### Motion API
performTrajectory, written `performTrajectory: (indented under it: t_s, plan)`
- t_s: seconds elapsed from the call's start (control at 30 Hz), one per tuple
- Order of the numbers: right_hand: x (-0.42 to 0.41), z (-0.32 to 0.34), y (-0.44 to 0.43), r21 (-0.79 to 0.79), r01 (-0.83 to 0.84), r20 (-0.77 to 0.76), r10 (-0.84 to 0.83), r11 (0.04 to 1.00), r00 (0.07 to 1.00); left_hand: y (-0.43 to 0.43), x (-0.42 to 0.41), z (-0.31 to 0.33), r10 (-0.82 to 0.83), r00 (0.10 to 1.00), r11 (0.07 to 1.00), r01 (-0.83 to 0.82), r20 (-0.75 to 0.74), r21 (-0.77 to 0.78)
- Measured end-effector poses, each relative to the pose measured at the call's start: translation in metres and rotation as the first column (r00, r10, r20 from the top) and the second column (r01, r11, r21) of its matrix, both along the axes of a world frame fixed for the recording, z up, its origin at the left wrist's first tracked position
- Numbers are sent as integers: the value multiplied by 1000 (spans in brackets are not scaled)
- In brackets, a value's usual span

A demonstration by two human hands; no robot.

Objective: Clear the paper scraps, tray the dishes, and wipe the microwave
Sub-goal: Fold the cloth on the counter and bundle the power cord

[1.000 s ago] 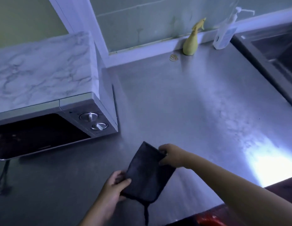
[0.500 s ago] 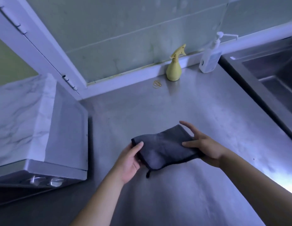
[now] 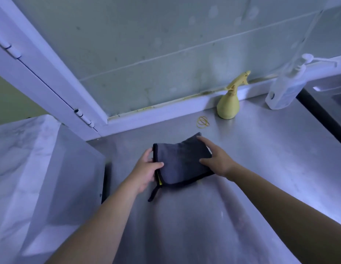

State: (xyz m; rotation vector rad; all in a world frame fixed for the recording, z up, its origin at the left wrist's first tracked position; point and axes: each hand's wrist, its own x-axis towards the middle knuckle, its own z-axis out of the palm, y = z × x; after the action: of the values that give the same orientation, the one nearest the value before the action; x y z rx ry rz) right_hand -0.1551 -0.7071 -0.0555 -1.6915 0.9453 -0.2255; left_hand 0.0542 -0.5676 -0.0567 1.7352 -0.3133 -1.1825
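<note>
Now left hand [image 3: 146, 168] and right hand [image 3: 217, 159] hold cloth [image 3: 183, 161] nearer the wall [image 3: 165, 54].

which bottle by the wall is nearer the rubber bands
The yellow spray bottle, just beside the rubber bands; the clear pump bottle stands farther right.

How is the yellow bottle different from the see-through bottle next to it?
The yellow spray bottle is opaque, pear-shaped, with a trigger; the clear pump bottle is see-through, straighter-sided, with a long pump spout. Both stand on the steel counter by the wall.
</note>
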Motion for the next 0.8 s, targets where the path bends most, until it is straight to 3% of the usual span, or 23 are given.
performTrajectory:
  t_s: [0.13,0.2,0.23,0.27,0.3,0.33,0.37,0.43,0.5,0.6,0.8]
  plan:
    - [57,-5,-43,-134,-35,-28,31,990,999,-47,41,-5,135,975,990,-125,179,-69]
    - [79,-14,-60,-233,-98,-177,57,967,982,-63,55,-15,76,892,996,-90,445,9]
    - [87,-20,-64,-318,-148,-332,36,936,942,-69,59,-21,-46,744,992,-44,666,118]
    - [93,-26,-65,-423,-196,-461,-24,885,887,-74,61,-29,-184,522,975,-11,833,222]
    - [100,-34,-63,-523,-231,-512,-86,820,855,-78,61,-37,-287,315,956,38,905,290]
    - [105,-42,-58,-596,-252,-505,-112,763,856,-83,57,-45,-369,186,929,111,911,354]
    - [110,-52,-53,-632,-272,-483,-94,726,871,-87,53,-53,-444,126,889,184,887,419]
    - [116,-74,-42,-637,-337,-484,-19,694,875,-90,44,-73,-566,145,816,237,811,527]
    - [117,-88,-41,-650,-369,-496,-4,664,868,-89,40,-88,-576,185,815,205,796,542]
    - [117,-95,-45,-686,-390,-504,-15,614,863,-86,39,-95,-556,165,830,147,814,538]
    - [115,-78,-46,-591,-412,-523,60,694,850,-87,39,-85,-633,209,775,171,746,609]
